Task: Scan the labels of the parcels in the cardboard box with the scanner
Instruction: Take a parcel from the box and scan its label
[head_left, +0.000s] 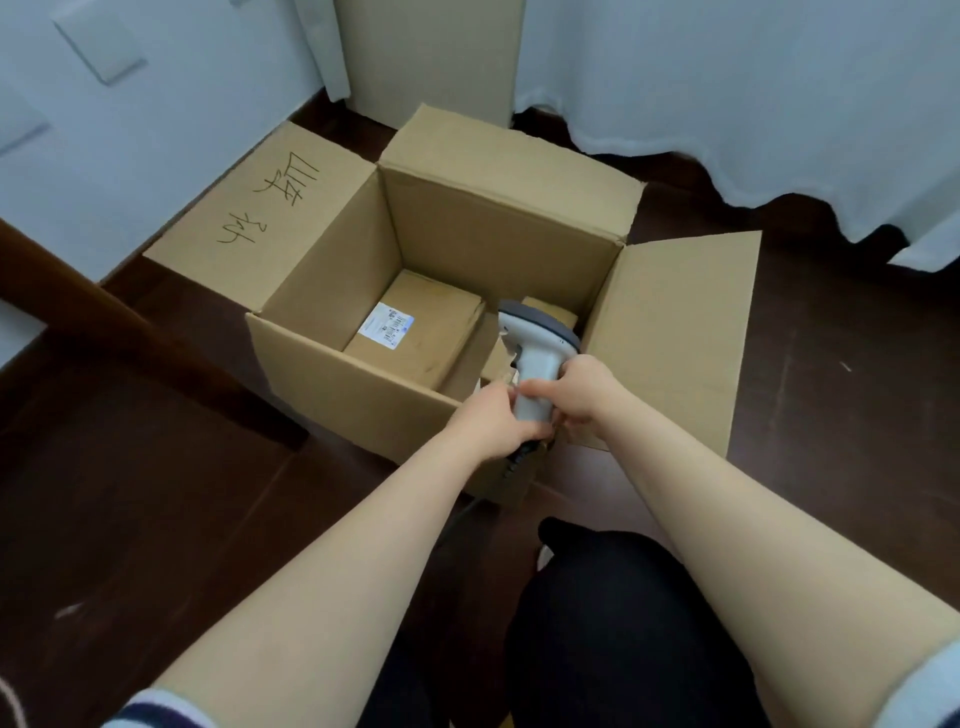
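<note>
Now grips the scanner (535, 358) handle, left hand (493, 415) low, right hand (587, 389) higher, over the near rim of the cardboard box (353, 384). Likely needs aiming leftward at the label (388, 325) on the parcel (436, 338) inside, lengthwise near-to-far, closer to the left hand.

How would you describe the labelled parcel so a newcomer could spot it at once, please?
Find the open cardboard box on the dark floor. Inside, on the left, lies a brown parcel. Unlike the other parcel behind the scanner, it shows a white label.
</note>
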